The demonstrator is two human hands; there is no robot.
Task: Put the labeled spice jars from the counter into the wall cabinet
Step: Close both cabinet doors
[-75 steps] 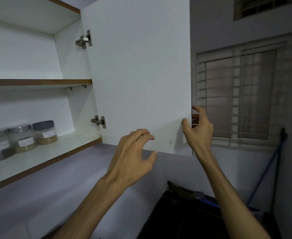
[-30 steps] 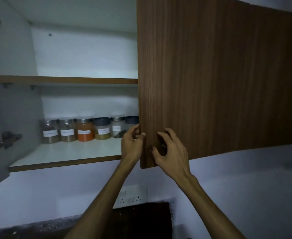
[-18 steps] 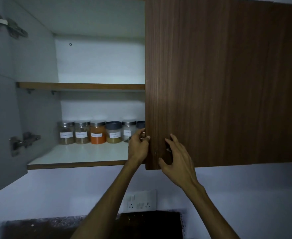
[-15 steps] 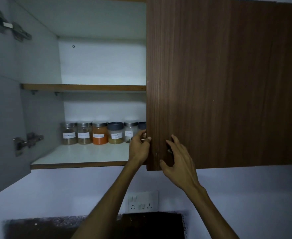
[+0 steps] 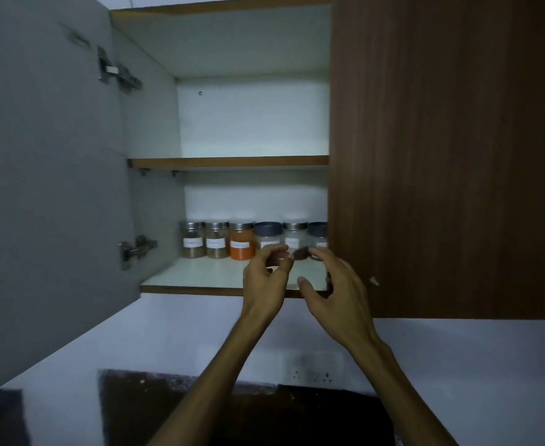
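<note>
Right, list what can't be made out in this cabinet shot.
Head view only:
- Jar labels: too small and blurred to read.
- Rightmost dark-lidded jar: partly hidden by the shut right door.
- Fourth jar: lower half behind the left hand.
- Right hand: touching the door or not, unclear.

Looks like a home kitchen: labeled spice jars [image 5: 241,240] in a wall cabinet [image 5: 252,117], probably a socket [image 5: 313,370] below it.
</note>
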